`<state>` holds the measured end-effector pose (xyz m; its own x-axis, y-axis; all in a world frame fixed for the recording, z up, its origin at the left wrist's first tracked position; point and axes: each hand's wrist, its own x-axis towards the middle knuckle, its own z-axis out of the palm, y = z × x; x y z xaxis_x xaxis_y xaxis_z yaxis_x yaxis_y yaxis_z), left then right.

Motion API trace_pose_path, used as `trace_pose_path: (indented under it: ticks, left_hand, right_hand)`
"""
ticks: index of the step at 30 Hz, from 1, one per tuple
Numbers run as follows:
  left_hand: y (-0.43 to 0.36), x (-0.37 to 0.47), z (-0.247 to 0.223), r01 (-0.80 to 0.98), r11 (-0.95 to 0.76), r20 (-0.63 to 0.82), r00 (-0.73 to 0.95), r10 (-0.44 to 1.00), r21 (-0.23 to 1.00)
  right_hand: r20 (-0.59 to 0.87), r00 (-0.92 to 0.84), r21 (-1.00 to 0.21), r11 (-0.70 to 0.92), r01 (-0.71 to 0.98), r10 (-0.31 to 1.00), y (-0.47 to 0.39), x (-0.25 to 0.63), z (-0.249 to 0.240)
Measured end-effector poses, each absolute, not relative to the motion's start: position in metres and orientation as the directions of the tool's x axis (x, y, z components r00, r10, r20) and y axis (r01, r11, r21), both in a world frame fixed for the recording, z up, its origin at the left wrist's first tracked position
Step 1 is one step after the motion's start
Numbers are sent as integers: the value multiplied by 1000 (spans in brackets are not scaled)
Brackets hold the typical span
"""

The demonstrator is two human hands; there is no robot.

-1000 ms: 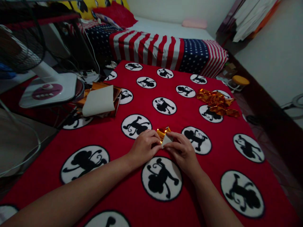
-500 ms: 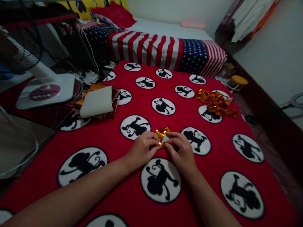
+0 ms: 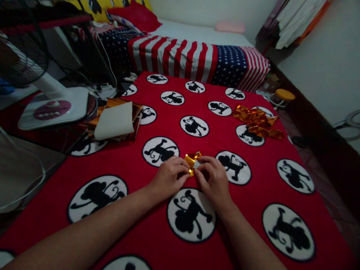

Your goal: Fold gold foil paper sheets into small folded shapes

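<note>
Between my two hands, low over the red cloth [image 3: 208, 144], is a small piece of shiny gold foil paper [image 3: 191, 159], partly folded, with a pale underside showing on its right. My left hand [image 3: 171, 176] pinches its left edge between thumb and fingers. On the other side, the fingers of my right hand [image 3: 214, 178] are closed on the paper's right part, by the pale flap. My fingertips cover portions of the paper's edges.
A stack of gold paper sheets [image 3: 115, 120], topped by a pale sheet, lies at the left. Several folded gold foil pieces [image 3: 255, 120] are heaped at the right. A fan's white base [image 3: 54, 108] stands beyond the left edge. A bed [image 3: 174, 56] is behind.
My right fingers have shifted slightly left with the pale flap, so less of its underside shows and more gold is visible. My left hand stays nearly still.
</note>
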<state>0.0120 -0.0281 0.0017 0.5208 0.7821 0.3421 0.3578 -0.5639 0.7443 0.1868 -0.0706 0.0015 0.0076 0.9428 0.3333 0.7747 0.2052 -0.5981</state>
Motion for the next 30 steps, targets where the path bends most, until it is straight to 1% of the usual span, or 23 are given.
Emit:
trace_pose_path:
  ticks: [13,21,24,30]
  left_hand:
    - [-29,14,4,378,-586,362,516,776,717]
    - [-29,17,2,402,-563,330,515,791,722]
    - [-29,17,2,428,-578,331,524,785,695]
    - [-31,15,6,477,-641,326,586,742,602]
  right_hand:
    - [313,14,-569,177,803,950,-70,184,2]
    - [316,21,-581,176,795,949,-71,183,2]
    - [316,28,-589,173,789,948,-70,183,2]
    - [307,53,-605,152,782,950,-69,183,2]
